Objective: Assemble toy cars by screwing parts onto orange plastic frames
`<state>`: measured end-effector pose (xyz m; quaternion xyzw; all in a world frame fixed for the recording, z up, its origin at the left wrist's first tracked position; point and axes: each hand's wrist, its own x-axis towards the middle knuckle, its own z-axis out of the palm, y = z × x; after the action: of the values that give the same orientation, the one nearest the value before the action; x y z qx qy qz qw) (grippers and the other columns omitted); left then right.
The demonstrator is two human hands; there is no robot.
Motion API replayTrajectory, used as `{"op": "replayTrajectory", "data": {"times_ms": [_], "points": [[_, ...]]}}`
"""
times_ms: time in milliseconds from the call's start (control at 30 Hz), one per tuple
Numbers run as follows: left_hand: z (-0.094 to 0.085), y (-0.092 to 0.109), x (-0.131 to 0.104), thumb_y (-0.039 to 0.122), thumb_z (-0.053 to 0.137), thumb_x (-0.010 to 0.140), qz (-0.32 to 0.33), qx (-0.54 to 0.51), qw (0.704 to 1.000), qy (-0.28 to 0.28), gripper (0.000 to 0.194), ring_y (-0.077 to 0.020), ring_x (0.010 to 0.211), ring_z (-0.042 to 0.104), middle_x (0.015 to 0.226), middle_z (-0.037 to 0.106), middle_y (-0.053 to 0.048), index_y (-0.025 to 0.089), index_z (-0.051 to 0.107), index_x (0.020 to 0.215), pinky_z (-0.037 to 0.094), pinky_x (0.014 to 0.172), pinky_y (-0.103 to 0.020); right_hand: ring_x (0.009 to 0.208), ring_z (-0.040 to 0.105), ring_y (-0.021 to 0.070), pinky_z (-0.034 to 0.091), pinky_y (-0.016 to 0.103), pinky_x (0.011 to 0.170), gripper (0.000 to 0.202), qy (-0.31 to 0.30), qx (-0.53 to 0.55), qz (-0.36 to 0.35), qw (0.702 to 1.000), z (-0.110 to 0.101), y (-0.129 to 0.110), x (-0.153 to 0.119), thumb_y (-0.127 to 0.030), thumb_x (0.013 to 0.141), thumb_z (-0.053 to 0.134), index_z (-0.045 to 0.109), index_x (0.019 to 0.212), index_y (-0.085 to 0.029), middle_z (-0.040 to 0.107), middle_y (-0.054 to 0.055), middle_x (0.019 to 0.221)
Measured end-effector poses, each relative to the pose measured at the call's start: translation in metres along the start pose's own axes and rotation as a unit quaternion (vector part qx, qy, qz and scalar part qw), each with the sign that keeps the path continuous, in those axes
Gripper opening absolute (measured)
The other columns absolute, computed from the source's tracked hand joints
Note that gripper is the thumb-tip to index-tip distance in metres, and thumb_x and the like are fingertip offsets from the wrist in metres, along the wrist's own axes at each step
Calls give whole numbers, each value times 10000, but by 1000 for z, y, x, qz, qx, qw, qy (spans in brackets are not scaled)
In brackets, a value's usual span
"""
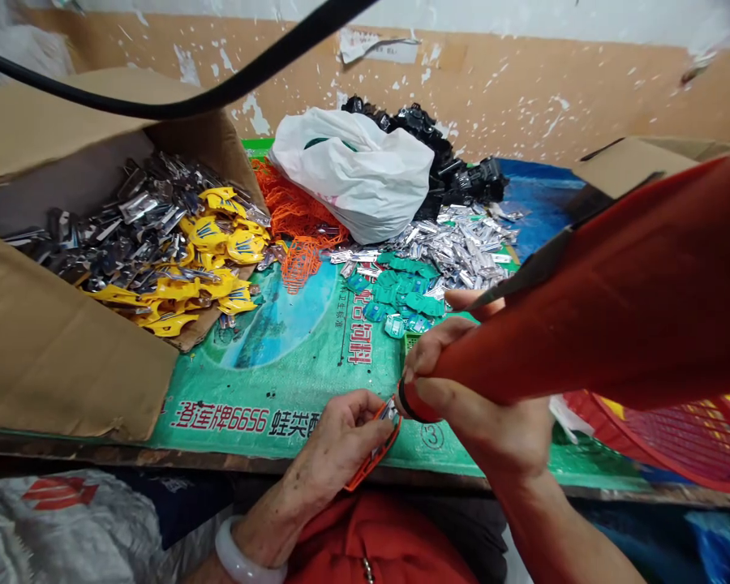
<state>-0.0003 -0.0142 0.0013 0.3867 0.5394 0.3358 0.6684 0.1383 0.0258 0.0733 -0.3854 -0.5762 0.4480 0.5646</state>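
Close under the camera I see my left hand (341, 442) with fingers closed on an orange key (374, 458), its long axis slanting up-right toward the red tool (614, 324) that my right hand (462, 381) grips, just touching, above the tabletop (280, 381).

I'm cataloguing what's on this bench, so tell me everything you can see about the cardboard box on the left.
The cardboard box is plain brown corrugated board, tipped on its side with the opening facing the bench middle. Its flaps are splayed, the lower one creased and torn at the edge. Silvery metal key blanks and yellow-headed keys fill it and spill onto the green printed sack it rests on. A black cable crosses above it. Neither hand touches it.
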Motion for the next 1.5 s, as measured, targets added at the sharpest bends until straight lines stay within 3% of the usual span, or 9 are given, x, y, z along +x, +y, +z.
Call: {"op": "replayTrajectory", "data": {"times_ms": [133,300,400,567,833,967,1100,1300,1500], "points": [[0,-5,-1,393,727,674,8,-14,1000,3,281,-133,608,505,622,578,15,139,638,755,350,567,-247,662,561,175,509,372,636,208,-64,3,4,998,0,3,-2,-111,716,636,528,591,-237,511,-20,618],[-1,-5,-3,368,713,681,2,-45,999,10,254,-116,584,482,627,565,31,145,621,759,331,556,-241,625,558,173,493,364,605,197,-48,47,0,998,2,0,-2,-100,694,648,560,613,-257,538,-28,614],[-3,1,-6,362,697,687,-3,-29,999,29,245,-112,580,480,636,576,31,144,642,783,333,558,-239,593,577,162,506,364,602,217,7,100,1,995,1,-9,1,-86,645,661,588,730,-272,582,-48,651],[-3,8,-10,376,665,722,-10,22,999,48,264,-116,593,482,650,587,20,130,673,818,331,572,-247,562,593,159,519,341,576,520,94,139,18,986,-12,-16,1,-95,612,691,596,1063,-335,615,-56,673],[-3,6,-9,370,638,763,-1,41,999,32,253,-125,638,491,705,591,7,130,657,844,360,613,-255,579,611,151,522,311,525,367,86,119,30,989,-23,13,-12,-103,624,747,629,937,-252,636,-45,676],[-10,9,-14,359,618,774,23,65,995,68,213,-117,605,455,650,540,30,149,631,802,335,570,-243,569,613,142,509,299,524,225,82,112,38,990,-19,22,-16,-97,619,749,628,771,-209,643,-34,665],[-16,14,-19,351,618,754,33,101,989,103,198,-118,592,452,636,536,29,153,622,765,335,553,-242,551,609,139,491,288,511,255,90,118,51,988,-14,28,-18,-86,586,745,625,776,-206,648,-42,652],[-13,7,-14,348,653,727,17,86,987,132,209,-110,554,480,600,550,40,157,585,781,349,524,-225,535,597,136,482,284,504,127,79,102,72,989,-12,33,-20,-113,567,734,635,622,-172,629,-18,621],[-11,-5,-9,296,637,768,115,62,984,119,209,-92,516,424,558,447,94,194,588,944,324,510,-210,539,595,139,484,292,502,136,81,87,78,990,-13,37,-21,-135,579,750,625,621,-170,629,-14,631]]}}
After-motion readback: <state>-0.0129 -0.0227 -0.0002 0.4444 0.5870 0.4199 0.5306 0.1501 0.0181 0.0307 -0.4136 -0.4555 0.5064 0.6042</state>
